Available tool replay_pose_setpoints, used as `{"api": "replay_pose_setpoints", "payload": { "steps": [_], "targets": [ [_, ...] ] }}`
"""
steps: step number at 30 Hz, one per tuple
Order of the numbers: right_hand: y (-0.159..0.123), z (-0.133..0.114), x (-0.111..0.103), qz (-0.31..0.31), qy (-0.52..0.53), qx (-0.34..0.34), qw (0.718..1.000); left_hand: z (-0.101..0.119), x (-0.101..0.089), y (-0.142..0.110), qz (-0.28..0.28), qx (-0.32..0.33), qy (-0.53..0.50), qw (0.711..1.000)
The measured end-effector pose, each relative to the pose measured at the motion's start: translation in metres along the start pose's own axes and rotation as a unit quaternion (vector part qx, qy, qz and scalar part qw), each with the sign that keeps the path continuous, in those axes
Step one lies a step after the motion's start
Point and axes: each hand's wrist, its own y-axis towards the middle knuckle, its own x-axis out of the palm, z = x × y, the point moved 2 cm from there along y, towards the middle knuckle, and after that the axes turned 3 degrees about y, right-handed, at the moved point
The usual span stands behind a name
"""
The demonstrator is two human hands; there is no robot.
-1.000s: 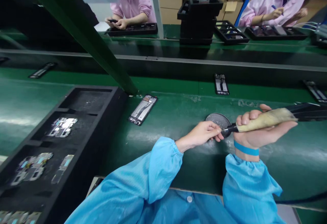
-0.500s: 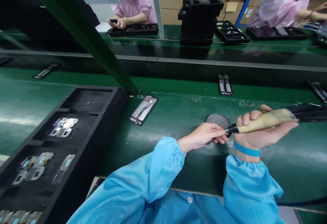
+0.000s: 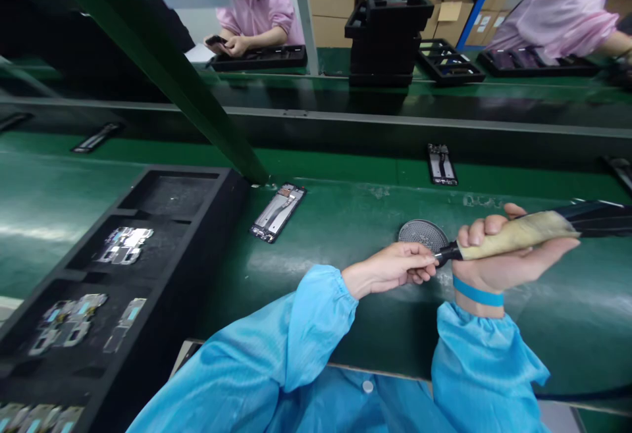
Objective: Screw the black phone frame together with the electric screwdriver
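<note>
The right hand point(image 3: 498, 263) is curled tight around the tan handle of an electric screwdriver point(image 3: 513, 232), held sideways with its dark tip pointing left, and the left hand point(image 3: 395, 268) pinches its fingers shut at that tip, on something too small to see. Both hands sit just in front of the round mesh dish point(image 3: 423, 234) on the green counter point(image 3: 345, 222), so the work looks only just begun. The phone frame point(image 3: 277, 212) lies untouched a little farther left, more parts wait in the black tray point(image 3: 187, 235), and another frame point(image 3: 442, 164) lies on the far belt.
</note>
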Motion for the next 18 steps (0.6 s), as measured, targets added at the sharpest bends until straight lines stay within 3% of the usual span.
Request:
{"api": "replay_pose_setpoints", "payload": {
  "steps": [11,15,18],
  "targets": [
    [0.006,-0.001,-0.008,-0.015,0.022,-0.019,0.999,0.002,0.001,-0.004,0.019,-0.012,0.022,1.0],
    [0.008,-0.006,-0.009,0.013,0.015,-0.04,0.999,0.016,-0.011,-0.001,0.041,0.044,0.174,0.983],
    [0.01,-0.007,-0.011,0.014,0.0,-0.055,0.998,0.035,-0.021,0.004,0.096,0.119,0.358,0.921]
  ]
}}
